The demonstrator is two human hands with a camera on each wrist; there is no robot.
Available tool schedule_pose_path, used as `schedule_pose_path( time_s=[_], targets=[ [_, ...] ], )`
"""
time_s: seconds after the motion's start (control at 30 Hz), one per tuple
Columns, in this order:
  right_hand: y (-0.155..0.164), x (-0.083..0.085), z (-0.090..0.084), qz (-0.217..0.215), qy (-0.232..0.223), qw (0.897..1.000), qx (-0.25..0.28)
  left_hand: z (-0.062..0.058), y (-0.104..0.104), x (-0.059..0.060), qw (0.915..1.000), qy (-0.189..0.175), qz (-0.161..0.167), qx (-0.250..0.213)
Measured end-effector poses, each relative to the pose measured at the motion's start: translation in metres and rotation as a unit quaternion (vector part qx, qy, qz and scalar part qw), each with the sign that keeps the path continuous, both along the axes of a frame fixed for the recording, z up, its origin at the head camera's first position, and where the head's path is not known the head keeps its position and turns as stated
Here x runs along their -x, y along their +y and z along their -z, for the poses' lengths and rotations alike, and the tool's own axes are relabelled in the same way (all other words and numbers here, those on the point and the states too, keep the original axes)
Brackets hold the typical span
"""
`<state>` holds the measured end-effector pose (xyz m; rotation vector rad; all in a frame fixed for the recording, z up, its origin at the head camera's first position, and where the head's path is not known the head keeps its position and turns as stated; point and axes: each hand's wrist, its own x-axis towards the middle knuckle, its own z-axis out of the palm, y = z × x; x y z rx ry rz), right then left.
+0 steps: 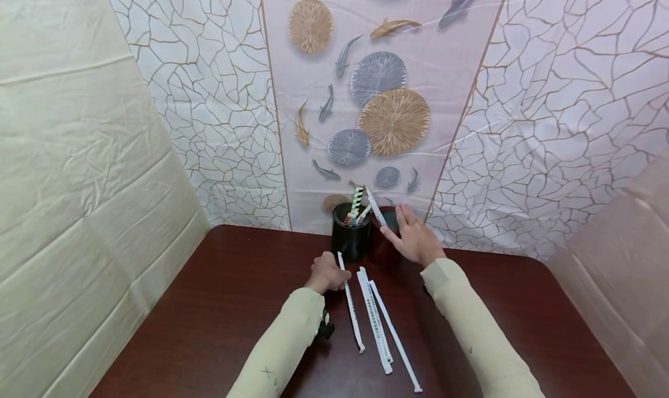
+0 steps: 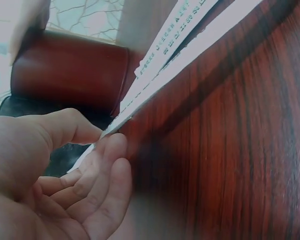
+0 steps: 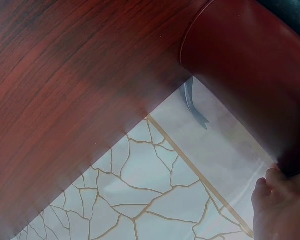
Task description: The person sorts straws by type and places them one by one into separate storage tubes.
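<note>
My left hand (image 1: 327, 272) pinches a paper-wrapped straw (image 1: 353, 314) between thumb and index finger, near its far end. The other fingers curl loosely below, as the left wrist view shows. To its right on the table lie more wrapped straws (image 1: 375, 319), some overlapping. My right hand (image 1: 416, 235) reaches to the rim of a dark red cup (image 3: 250, 75), touching it with fairly straight fingers. Another wrapped straw (image 1: 375, 207) stands tilted at that cup's mouth, next to the right thumb; its lower end is hidden.
Left of the red cup, close against it, stands a black cup (image 1: 350, 244) with several striped straws (image 1: 358, 199) in it. Behind the dark wooden table (image 1: 209, 305) hangs a patterned cloth (image 1: 230, 96); pale cloth walls (image 1: 78, 212) flank both sides.
</note>
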<state>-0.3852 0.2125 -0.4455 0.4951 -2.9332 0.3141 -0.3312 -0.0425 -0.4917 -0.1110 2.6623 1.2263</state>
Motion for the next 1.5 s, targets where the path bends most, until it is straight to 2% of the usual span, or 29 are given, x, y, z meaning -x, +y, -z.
schedule_pose_path(
  time_s=[0.17, 0.2, 0.4, 0.43, 0.63, 0.8, 1.0, 1.2, 1.3, 1.5],
  targets=[
    [0.0, 0.0, 0.0, 0.0, 0.001, 1.0, 0.003, -0.007, -0.01, -0.003, 0.9993, 0.034, -0.011, -0.005],
    [0.0, 0.0, 0.0, 0.0, 0.001, 1.0, 0.003, 0.003, -0.014, 0.004, 0.9984, 0.055, -0.007, -0.009],
    [0.0, 0.001, 0.001, -0.001, -0.003, 1.0, 0.006, -0.01, -0.028, 0.0, 0.9922, 0.123, -0.017, -0.005],
    [-0.001, 0.001, 0.001, 0.0, -0.005, 1.0, 0.007, -0.024, -0.027, -0.007, 0.9921, 0.123, -0.025, -0.001],
    [-0.001, 0.0, 0.0, 0.001, -0.007, 1.0, 0.009, -0.042, -0.035, -0.002, 0.9817, 0.186, -0.04, 0.009],
    [-0.001, 0.0, 0.0, -0.003, -0.003, 1.0, 0.009, -0.067, -0.04, 0.002, 0.9723, 0.229, -0.045, 0.004],
    [0.0, 0.001, 0.0, -0.004, -0.002, 1.0, 0.01, -0.097, -0.044, 0.006, 0.9612, 0.271, -0.043, -0.025],
    [0.001, 0.002, 0.0, -0.002, 0.001, 1.0, 0.005, -0.127, -0.04, 0.006, 0.9523, 0.298, -0.052, -0.036],
    [0.0, 0.002, 0.0, -0.003, 0.001, 1.0, 0.007, -0.141, -0.036, 0.006, 0.9454, 0.32, -0.056, -0.025],
    [-0.001, 0.0, 0.0, -0.006, 0.001, 1.0, 0.011, -0.165, -0.03, 0.008, 0.9307, 0.361, -0.042, -0.042]
  ],
)
